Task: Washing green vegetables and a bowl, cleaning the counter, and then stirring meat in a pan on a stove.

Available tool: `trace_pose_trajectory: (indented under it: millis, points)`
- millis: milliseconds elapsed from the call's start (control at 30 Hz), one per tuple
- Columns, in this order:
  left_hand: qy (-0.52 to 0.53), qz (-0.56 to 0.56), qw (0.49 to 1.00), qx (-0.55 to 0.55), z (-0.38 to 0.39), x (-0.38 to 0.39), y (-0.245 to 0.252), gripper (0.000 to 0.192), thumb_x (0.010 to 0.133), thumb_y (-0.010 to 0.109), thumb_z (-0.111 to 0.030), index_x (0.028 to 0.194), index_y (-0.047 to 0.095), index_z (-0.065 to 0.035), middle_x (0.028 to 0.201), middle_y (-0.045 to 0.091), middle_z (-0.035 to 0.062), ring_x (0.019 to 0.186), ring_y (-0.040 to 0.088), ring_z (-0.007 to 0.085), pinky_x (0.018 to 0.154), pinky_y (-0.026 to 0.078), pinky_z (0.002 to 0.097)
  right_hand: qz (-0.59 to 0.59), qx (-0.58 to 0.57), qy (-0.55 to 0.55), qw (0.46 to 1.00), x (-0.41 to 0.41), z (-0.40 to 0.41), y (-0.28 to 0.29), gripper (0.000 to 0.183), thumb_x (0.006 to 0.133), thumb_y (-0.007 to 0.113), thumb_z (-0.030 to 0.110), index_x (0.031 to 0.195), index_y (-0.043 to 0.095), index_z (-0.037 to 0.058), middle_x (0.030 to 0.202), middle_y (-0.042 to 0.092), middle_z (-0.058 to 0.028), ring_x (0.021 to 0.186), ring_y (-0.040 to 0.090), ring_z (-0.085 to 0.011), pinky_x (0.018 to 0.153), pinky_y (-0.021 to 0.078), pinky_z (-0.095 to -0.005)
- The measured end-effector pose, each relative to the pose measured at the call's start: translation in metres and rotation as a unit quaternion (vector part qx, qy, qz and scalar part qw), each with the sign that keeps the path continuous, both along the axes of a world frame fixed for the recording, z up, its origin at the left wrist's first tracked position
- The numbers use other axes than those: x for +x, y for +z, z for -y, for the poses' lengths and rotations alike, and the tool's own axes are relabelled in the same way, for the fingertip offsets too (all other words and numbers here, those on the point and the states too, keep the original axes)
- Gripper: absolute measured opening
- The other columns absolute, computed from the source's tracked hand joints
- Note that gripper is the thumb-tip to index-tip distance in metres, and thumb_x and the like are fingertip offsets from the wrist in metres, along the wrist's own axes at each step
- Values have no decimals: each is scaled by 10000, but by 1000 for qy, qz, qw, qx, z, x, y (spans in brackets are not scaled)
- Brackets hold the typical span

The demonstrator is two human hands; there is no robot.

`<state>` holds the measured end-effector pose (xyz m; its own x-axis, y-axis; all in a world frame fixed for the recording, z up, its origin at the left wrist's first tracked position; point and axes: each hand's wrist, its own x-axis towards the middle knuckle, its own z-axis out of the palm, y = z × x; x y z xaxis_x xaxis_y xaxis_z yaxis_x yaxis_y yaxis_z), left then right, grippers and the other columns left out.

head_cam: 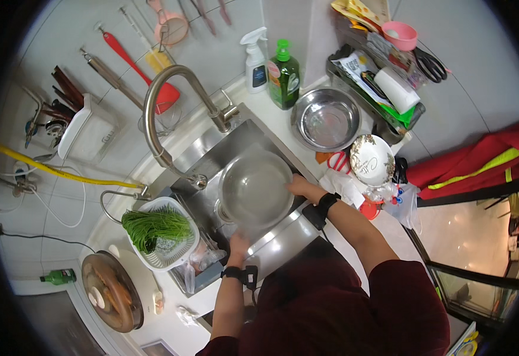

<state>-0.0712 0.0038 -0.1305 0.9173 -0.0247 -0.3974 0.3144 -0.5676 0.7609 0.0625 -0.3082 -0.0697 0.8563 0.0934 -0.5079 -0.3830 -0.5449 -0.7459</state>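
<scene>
A round metal basin point(256, 189) is in my two hands over the stainless steel sink point(237, 133); it looks blurred. My right hand point(300, 186) grips its right rim, and my left hand point(240, 244) is at the lower rim, fingers blurred. The curved faucet point(152, 111) arches over the sink, its spout end left of the basin. A white plastic basket point(166, 263) with long green vegetables point(157, 229) rests at the sink's left end, beside a clear plastic bag point(203, 260).
Right of the sink stand a steel bowl point(326, 119), a patterned bowl point(372, 160) and red-handled scissors point(339, 162). Behind are a green soap bottle point(284, 78) and a spray bottle point(255, 66). A lidded cooker point(112, 291) stands at lower left.
</scene>
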Motion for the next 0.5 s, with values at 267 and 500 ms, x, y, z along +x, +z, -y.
trace_pose_trajectory:
  millis: [267, 500]
  points:
    - [31, 9, 999, -30, 17, 2, 16, 367, 895, 553, -121, 1237, 551, 12, 1080, 656, 156, 988, 618, 250, 884, 448, 315, 216, -33, -19, 976, -61, 14, 49, 324, 791, 571, 203, 1043, 612, 3, 1006, 616, -216, 964, 581, -370, 851, 458, -434]
    - [93, 75, 992, 50, 16, 9, 16, 261, 885, 533, -131, 1102, 607, -5, 1011, 659, 172, 945, 635, 277, 835, 478, 345, 459, -178, -12, 870, -113, 107, 90, 272, 764, 546, 44, 1026, 612, 22, 1138, 570, -184, 1092, 508, -375, 944, 412, -457]
